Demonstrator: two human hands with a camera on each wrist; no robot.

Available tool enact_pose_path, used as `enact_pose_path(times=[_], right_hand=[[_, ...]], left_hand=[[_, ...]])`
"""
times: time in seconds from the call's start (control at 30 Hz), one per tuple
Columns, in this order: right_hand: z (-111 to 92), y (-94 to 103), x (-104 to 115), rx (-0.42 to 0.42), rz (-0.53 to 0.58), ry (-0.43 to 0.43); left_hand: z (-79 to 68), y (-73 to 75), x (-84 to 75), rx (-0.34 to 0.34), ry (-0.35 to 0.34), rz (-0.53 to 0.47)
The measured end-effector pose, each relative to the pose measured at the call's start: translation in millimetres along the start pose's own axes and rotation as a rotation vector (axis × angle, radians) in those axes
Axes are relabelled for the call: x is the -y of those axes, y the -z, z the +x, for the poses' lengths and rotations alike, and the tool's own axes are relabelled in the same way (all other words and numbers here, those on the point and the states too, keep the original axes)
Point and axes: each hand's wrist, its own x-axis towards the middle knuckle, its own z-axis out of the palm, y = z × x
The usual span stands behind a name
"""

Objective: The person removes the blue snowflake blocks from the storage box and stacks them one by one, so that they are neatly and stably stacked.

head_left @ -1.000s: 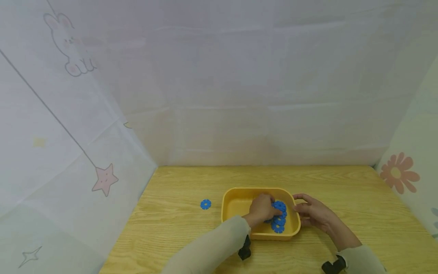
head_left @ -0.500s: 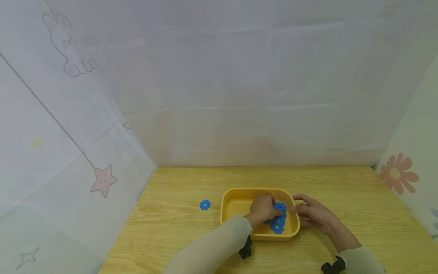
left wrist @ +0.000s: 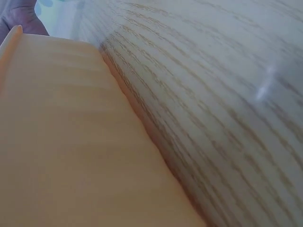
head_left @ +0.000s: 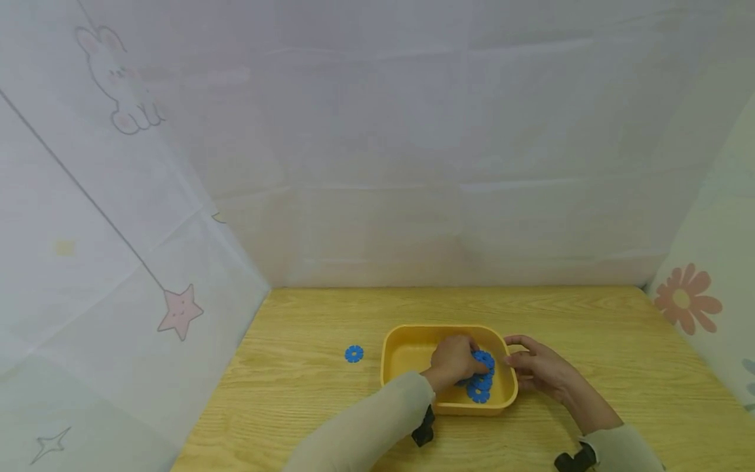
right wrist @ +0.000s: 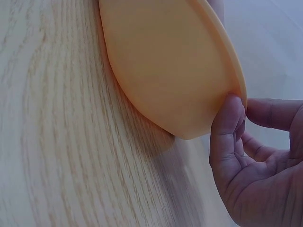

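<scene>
A yellow plastic tub [head_left: 407, 328] stands on the table, with several blue snowflake discs [head_left: 479, 392] piled in its right part. My left hand [head_left: 453, 357] reaches down into the tub, thumb and fingers curled about some of the discs; its fingertips are partly hidden. At the tub's right end, my right hand [head_left: 545, 370] pinches the rim between thumb and fingers, as the right wrist view also shows on the hand [right wrist: 265, 161]. The left wrist view has only the tub's outer wall [left wrist: 80, 132] and part of the right hand [left wrist: 23, 16].
One blue snowflake disc [head_left: 354, 354] lies alone on the wooden table [head_left: 283, 406], left of the tub. Pale printed sheets [head_left: 377, 164] hang behind the table and at both sides.
</scene>
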Motion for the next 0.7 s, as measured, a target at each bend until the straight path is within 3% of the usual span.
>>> enact_pose_path(times=[0.27, 0.7], right_hand=[[-0.6, -0.1, -0.3, 0.039, 0.012, 0.019], [-2.3, -2.9, 1.2, 0.025, 0.003, 0.014]], left_hand=[[0.2, 0.2, 2.4, 0.021, -0.017, -0.031], [-2.5, -0.2, 3.9, 0.040, -0.033, -0.031]])
